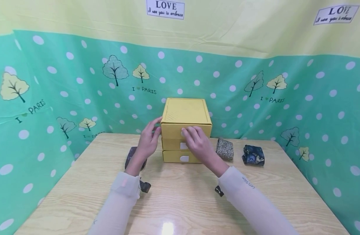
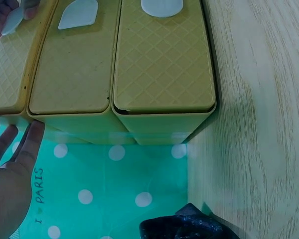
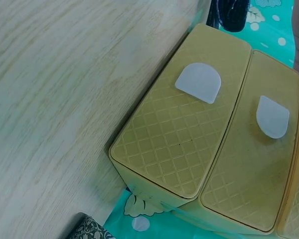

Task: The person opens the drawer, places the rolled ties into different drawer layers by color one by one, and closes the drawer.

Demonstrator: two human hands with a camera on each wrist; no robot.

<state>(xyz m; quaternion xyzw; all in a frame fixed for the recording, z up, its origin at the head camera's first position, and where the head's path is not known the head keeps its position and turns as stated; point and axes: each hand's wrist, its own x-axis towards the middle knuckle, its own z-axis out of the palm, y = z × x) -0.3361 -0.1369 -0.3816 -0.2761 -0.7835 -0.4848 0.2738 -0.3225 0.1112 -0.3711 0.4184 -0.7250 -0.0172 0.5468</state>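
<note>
A yellow three-drawer box stands at the back of the table, a white tab on each drawer front. My right hand pinches the white tab of the top drawer between thumb and fingers. My left hand rests its extended fingers against the box's left side near the top, as the left wrist view also shows. The middle drawer and bottom drawer lie below, their tabs untouched. In the right wrist view the top drawer is mostly cut off and my right hand is out of sight.
A dark folded cloth lies left of the box, partly hidden by my left forearm. On the right sit a grey speckled folded cloth and a dark blue patterned one. A polka-dot curtain hangs close behind the box.
</note>
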